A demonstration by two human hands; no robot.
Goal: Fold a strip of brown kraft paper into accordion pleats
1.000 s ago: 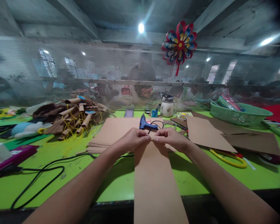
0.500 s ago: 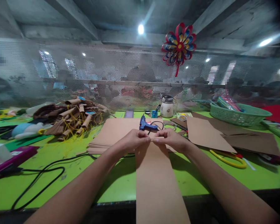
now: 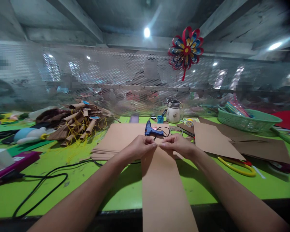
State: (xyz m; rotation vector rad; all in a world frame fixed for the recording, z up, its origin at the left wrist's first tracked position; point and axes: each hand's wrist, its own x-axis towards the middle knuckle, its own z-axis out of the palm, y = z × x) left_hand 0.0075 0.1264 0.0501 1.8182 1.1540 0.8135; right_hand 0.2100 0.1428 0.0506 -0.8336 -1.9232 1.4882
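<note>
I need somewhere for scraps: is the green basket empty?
No, not empty: a colourful packet in shiny wrapping sits in the green basket, showing above its rim.

head-worn view, facing forward and down

Ceiling lights (image 3: pixel 147 32) glow above a perforated metal screen (image 3: pixel 125 74) and green table (image 3: pixel 120 190).

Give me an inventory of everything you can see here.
brown sheet: one, tan, in both hands
glue gun: one, blue, beyond the hands
paper stack: one, tan, under the glue gun
rolled paper pieces: several, brown, left
basket: one, green, right
white jar: one, back
flower ornament: one, multicoloured, above
table: one, green, below
smaller items: uncounted, partly hidden
left hand, right hand: bare, centre
</note>
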